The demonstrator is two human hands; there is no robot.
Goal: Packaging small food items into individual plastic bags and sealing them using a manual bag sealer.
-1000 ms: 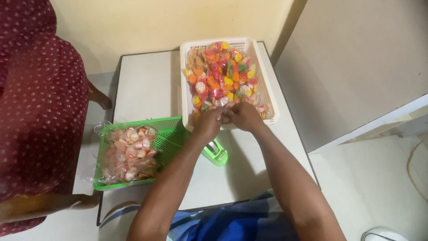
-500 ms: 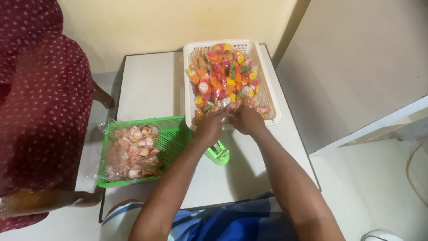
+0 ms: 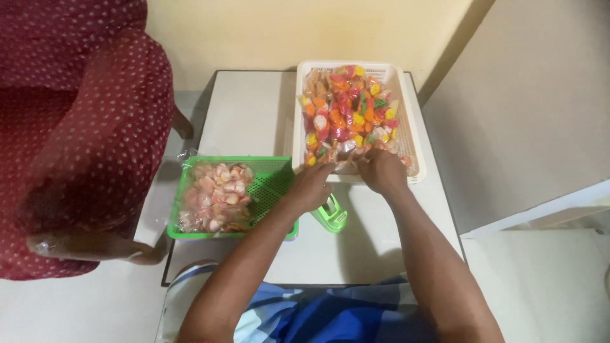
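My left hand (image 3: 310, 185) and my right hand (image 3: 382, 170) meet at the near rim of a white plastic basket (image 3: 412, 136) full of small clear packets of coloured snacks (image 3: 346, 114). Between the fingers of both hands is one small clear packet (image 3: 346, 162), pinched at the basket's front edge. Just under my left hand a green stapler (image 3: 332, 213) lies on the table. To the left stands a green basket (image 3: 273, 181) with a clear bag of pink and white snacks (image 3: 215, 197) in it.
Both baskets stand on a small white table (image 3: 244, 114) against a yellow wall. Another person in a dark red dotted garment (image 3: 82, 127) stands at the left, a hand (image 3: 143, 254) resting on the table's near left corner. A grey cabinet (image 3: 527, 108) is at the right.
The view has shifted, so everything sits further right in the frame. My hands stay together at the white basket's near rim, working the small packet.
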